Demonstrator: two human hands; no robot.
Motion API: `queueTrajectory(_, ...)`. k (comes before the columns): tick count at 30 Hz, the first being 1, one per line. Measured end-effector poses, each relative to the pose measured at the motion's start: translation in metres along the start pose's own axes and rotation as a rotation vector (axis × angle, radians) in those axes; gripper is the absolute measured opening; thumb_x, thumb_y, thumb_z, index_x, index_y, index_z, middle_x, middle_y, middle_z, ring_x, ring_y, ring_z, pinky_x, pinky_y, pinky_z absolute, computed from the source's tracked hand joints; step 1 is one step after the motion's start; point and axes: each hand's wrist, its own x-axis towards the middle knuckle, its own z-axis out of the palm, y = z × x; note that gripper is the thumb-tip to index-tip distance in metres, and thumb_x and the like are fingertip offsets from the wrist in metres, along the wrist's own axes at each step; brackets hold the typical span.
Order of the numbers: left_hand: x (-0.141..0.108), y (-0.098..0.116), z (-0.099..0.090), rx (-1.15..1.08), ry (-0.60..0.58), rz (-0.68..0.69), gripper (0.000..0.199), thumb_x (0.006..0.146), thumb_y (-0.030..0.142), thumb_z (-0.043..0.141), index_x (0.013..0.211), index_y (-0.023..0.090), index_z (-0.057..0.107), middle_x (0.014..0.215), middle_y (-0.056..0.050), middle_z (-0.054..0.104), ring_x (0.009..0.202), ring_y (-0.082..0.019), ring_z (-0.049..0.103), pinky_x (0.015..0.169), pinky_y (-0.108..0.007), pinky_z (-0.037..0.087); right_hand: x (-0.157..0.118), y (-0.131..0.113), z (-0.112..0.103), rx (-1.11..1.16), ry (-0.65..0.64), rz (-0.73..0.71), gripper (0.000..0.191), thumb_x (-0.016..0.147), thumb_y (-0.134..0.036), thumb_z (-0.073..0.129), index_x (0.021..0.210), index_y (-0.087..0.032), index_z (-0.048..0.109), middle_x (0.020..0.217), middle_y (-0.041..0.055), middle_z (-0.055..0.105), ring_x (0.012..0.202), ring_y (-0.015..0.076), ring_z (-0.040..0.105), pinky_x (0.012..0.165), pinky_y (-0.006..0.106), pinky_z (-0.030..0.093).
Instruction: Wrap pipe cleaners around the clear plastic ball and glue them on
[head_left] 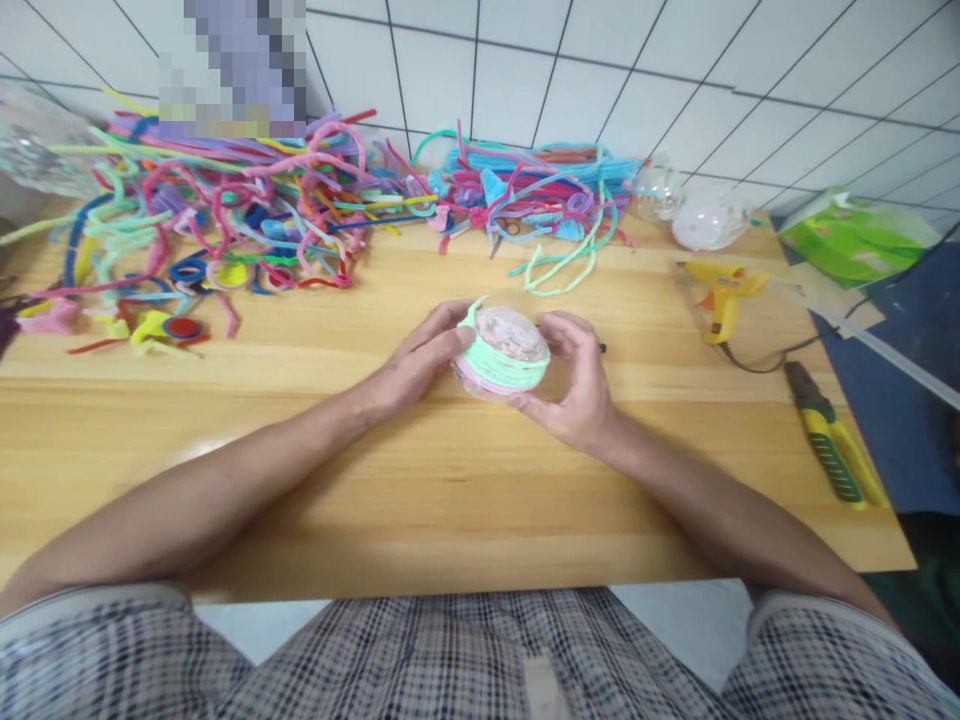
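Between my two hands is a small round clear container point(513, 334) with mint-green pipe cleaner point(510, 372) wound around its side in several turns. Pinkish colour shows below the green band. My left hand point(431, 355) grips the container's left side, the thumb lying on the green winding near a loose upright end. Around the right side curl the fingers of my right hand point(574, 385), with the thumb under the lower edge. What fills or covers the container's pale top is blurred.
Tangled pipe cleaners point(247, 215) cover the back left, with more bundles point(540, 190) at the back centre. On the right lie a yellow glue gun point(724, 295) with its cord and green-yellow pliers point(832, 440). Clear round containers point(705, 220) stand by the tiled wall.
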Motion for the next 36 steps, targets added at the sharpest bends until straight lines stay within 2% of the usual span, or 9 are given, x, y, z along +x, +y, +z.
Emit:
queueTrajectory(3,0.000,0.003,0.002,0.005,0.048,-0.015,0.057,0.092,0.058,0.087,0.134,0.022,0.070,0.129,-0.006,0.077,0.111,-0.023,0.071,0.094,-0.033,0.057,-0.001,-0.002,0.001,-0.017,-0.006,0.027,0.101,0.090,-0.069,0.090,0.168,-0.032,0.038,0.158,0.0193,0.058,0.133,0.0384,0.072,0.106,0.063,0.070)
queueTrajectory(7,0.002,0.008,0.004,0.002,0.021,-0.033,0.053,0.091,0.056,0.088,0.127,0.022,0.072,0.118,-0.004,0.077,0.095,-0.019,0.069,0.081,-0.030,0.055,-0.002,-0.006,0.002,-0.061,0.001,0.007,0.107,0.087,-0.068,0.093,0.171,-0.032,0.036,0.160,0.0211,0.058,0.144,0.0439,0.066,0.114,0.070,0.065)
queueTrajectory(11,0.002,0.010,0.005,0.032,0.024,-0.019,0.055,0.087,0.057,0.094,0.124,0.023,0.070,0.127,-0.005,0.077,0.101,-0.021,0.070,0.081,-0.030,0.056,-0.005,-0.010,0.003,-0.030,-0.082,0.045,0.120,0.084,-0.060,0.098,0.176,-0.031,0.027,0.173,0.0245,0.048,0.157,0.0471,0.058,0.122,0.073,0.061)
queueTrajectory(16,-0.004,0.013,0.008,0.097,0.042,0.027,0.054,0.096,0.065,0.086,0.127,0.024,0.068,0.130,-0.006,0.077,0.115,-0.025,0.071,0.096,-0.037,0.060,-0.005,-0.006,0.005,0.049,-0.094,0.172,0.115,0.089,-0.061,0.095,0.175,-0.030,0.026,0.170,0.0244,0.056,0.154,0.0426,0.064,0.122,0.069,0.062)
queueTrajectory(20,-0.011,0.010,0.012,0.123,-0.011,0.058,0.072,0.097,0.062,0.087,0.151,0.028,0.054,0.146,-0.009,0.072,0.136,-0.031,0.069,0.117,-0.049,0.058,-0.002,0.003,0.007,0.096,-0.021,0.280,0.110,0.088,-0.074,0.091,0.171,-0.029,0.034,0.169,0.0250,0.058,0.150,0.0402,0.068,0.119,0.066,0.064)
queueTrajectory(23,-0.011,0.003,0.011,0.166,-0.068,0.131,0.085,0.094,0.059,0.091,0.160,0.030,0.046,0.160,-0.014,0.061,0.151,-0.035,0.062,0.128,-0.057,0.053,0.000,0.007,0.009,0.171,-0.003,0.359,0.110,0.085,-0.077,0.091,0.168,-0.028,0.037,0.168,0.0248,0.060,0.149,0.0392,0.069,0.116,0.064,0.066)
queueTrajectory(26,-0.009,-0.003,0.006,0.346,-0.025,0.253,0.078,0.096,0.059,0.088,0.160,0.029,0.054,0.168,-0.014,0.053,0.163,-0.037,0.049,0.136,-0.057,0.045,0.001,0.005,0.009,0.299,-0.047,0.369,0.116,0.079,-0.078,0.095,0.167,-0.030,0.037,0.171,0.0237,0.058,0.151,0.0382,0.068,0.117,0.062,0.067)
queueTrajectory(31,-0.003,-0.001,-0.005,0.353,0.089,0.236,0.072,0.104,0.064,0.076,0.165,0.033,0.056,0.171,-0.011,0.055,0.156,-0.035,0.056,0.131,-0.051,0.051,0.000,0.002,0.001,0.411,-0.139,0.381,0.095,0.095,-0.075,0.082,0.167,-0.036,0.033,0.168,0.0201,0.061,0.133,0.0313,0.079,0.109,0.058,0.071)
queueTrajectory(36,-0.001,0.003,-0.005,0.424,0.121,0.248,0.061,0.111,0.064,0.065,0.159,0.027,0.064,0.168,-0.011,0.063,0.157,-0.033,0.057,0.140,-0.053,0.040,-0.001,0.003,-0.002,0.339,-0.100,0.429,0.075,0.101,-0.068,0.079,0.156,-0.031,0.043,0.144,0.0164,0.079,0.110,0.0276,0.086,0.096,0.052,0.074)
